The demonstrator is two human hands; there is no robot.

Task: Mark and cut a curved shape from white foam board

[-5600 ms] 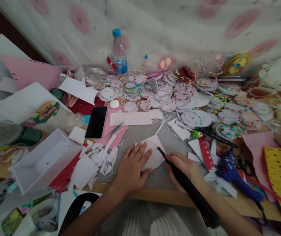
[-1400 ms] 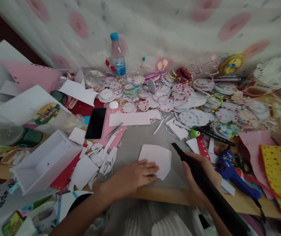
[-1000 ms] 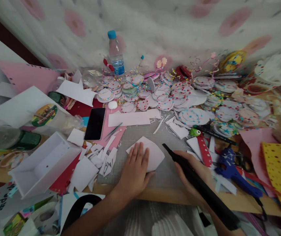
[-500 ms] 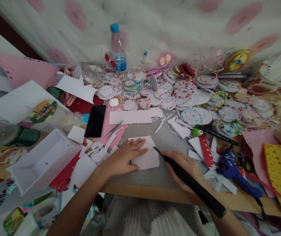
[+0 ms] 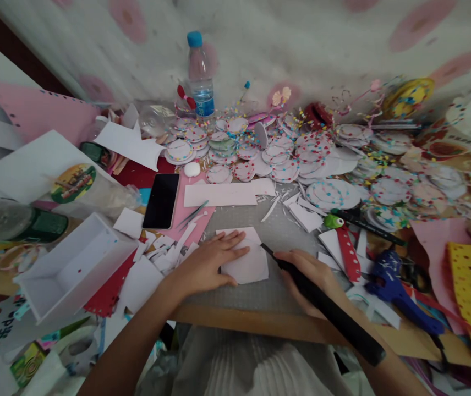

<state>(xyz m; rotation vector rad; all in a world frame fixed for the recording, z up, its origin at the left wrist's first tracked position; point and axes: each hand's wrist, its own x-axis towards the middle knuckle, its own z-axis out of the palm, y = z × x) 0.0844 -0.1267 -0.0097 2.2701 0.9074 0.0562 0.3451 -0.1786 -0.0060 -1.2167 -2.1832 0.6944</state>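
A small white sheet (image 5: 250,264) lies on the grey mat near the table's front edge, a faint curved line across its upper part. My left hand (image 5: 214,256) rests flat on the sheet's left side, fingers stretched and apart. In my right hand (image 5: 307,275) is a black craft knife (image 5: 330,308), held slanted with its thick handle running back over the wrist. Its thin tip meets or hovers at the sheet's right edge; I cannot tell whether it touches. Just beyond lies a long white strip (image 5: 223,194) with a notched end. Tweezers (image 5: 192,215) lie to its left.
Stacked round white discs with coloured dots (image 5: 277,159) line the back, beside a water bottle (image 5: 201,82). To the left are a phone (image 5: 161,201) and a white box (image 5: 74,264). A blue glue gun (image 5: 396,291) and white offcuts (image 5: 307,214) lie right.
The knife's tip has shifted very slightly up and right along the sheet's right edge. The whole view has moved a little. My left hand stays on the sheet.
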